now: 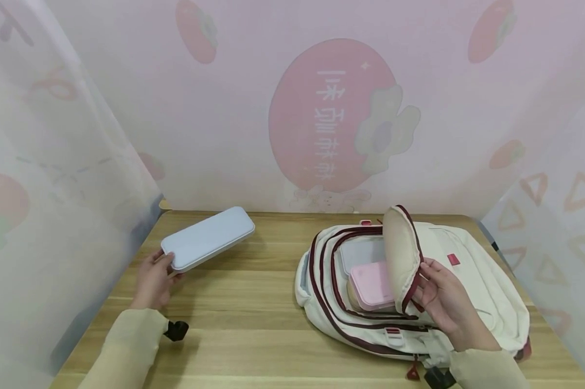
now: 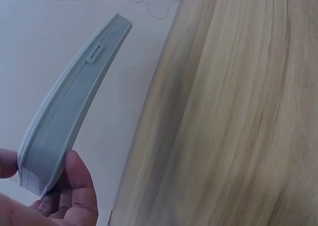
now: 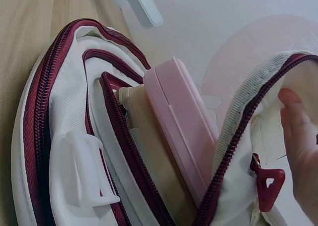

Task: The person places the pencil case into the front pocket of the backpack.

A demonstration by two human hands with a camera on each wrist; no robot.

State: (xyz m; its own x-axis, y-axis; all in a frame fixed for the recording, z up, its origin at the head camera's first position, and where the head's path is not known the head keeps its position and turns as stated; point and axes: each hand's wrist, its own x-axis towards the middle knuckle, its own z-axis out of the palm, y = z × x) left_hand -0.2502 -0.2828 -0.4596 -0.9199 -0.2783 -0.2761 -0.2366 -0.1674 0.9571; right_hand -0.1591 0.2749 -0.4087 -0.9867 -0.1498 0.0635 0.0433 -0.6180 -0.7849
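Note:
A long light blue case [image 1: 208, 239] with rounded corners hangs above the left of the table, tilted. My left hand [image 1: 153, 276] pinches its near end between thumb and fingers. In the left wrist view a small clasp shows on the side of the case [image 2: 74, 97]. On the right lies a white backpack [image 1: 472, 281] with dark red zips, its front pocket unzipped. My right hand [image 1: 443, 297] holds the edge of the pocket flap [image 1: 399, 254], folded back to the right. Inside the pocket sit a pink box [image 1: 371, 286] and a greyish box [image 1: 357, 253]; the flap partly hides both.
Beneath everything is a wooden table [image 1: 253, 319]. A printed curtain [image 1: 234, 135] stands behind its back edge and along both sides. A red zip pull [image 3: 270, 188] dangles from the flap. Near the backpack's front is a white buckle [image 1: 394, 337].

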